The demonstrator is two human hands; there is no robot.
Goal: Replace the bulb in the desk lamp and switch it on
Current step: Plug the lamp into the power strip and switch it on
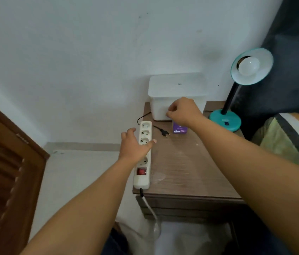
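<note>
Lamp (236, 100): back right corner of the bench (185, 166), white bulb (249, 66) in its shade.
Plug (164, 133): loose, left of lamp.
Purple box (180, 129): between plug and lamp.
Right hand (183, 112): curled above purple box; pinching anything, cannot tell.
Left hand (135, 146): spread flat on power strip (143, 155) along bench's left edge.
Open room: bench front bare.
White bin (177, 96): against wall.

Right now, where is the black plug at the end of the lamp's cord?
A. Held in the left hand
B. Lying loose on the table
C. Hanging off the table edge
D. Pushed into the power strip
B: the black plug lies on the table beside the power strip, in no socket.
</note>
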